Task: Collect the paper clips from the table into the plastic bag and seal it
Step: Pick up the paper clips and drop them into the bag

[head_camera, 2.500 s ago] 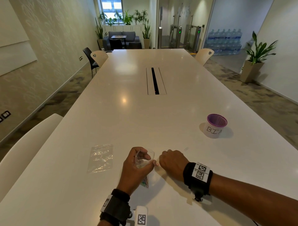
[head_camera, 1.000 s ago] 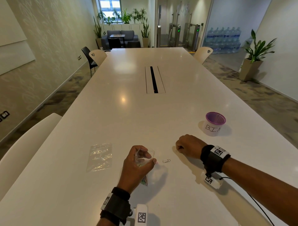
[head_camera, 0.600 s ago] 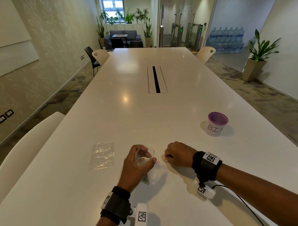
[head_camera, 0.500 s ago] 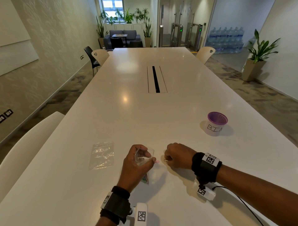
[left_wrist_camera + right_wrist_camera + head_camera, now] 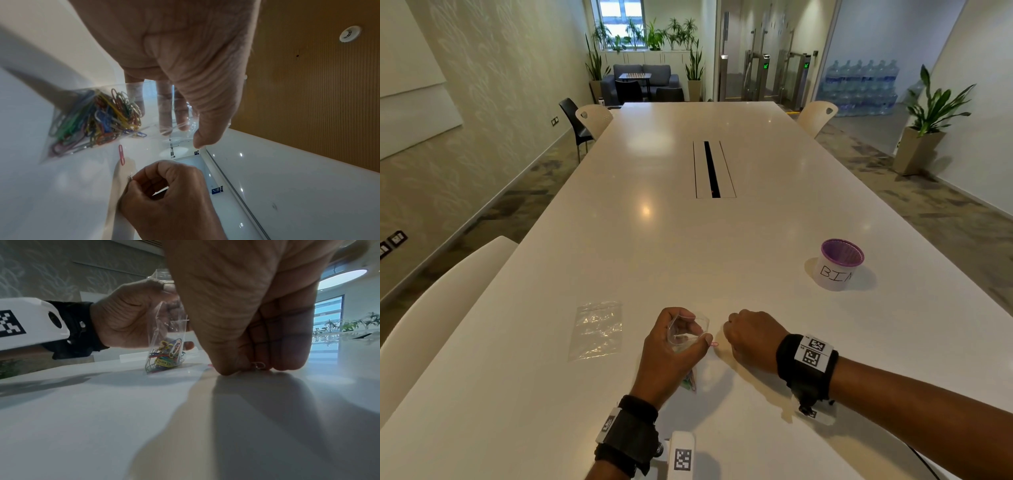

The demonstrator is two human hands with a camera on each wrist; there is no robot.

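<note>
Paper clips (image 5: 96, 120), many colours, sit heaped at the bottom of the plastic bag (image 5: 107, 113), so most of the collecting looks done. Far left of the left hand, a second clear bag (image 5: 596, 330) lies flat on the table (image 5: 688, 240), apart from everything. Left hand (image 5: 671, 356) is curled round the upper part of the plastic bag, fingers and thumb holding its mouth open and upward; the bag's bottom corner touches the table below the palm. Bag is unsealed. Just right of the left thumb, a pink clip (image 5: 121, 155) lies loose on the table, between the two hands, touching neither as far as the left wrist view shows. Right hand (image 5: 753, 339) is next, knuckles up, fingertips (image 5: 261, 363) pressed down on the table and pinched together on a small silver clip (image 5: 258, 365); the clip looks caught between thumb and fingers but whether it's lifted off the surface I cannot tell. Well beyond the right hand, further right, stands a purple-rimmed cup (image 5: 840, 265) with "BIN" written on it, untouched.

Judgement: late stage. Left to do: carry the silver clip to the bag mouth and drop it in, pick up the pink clip likewise, then press the zip strip shut. No other loose clips show on the table.
</note>
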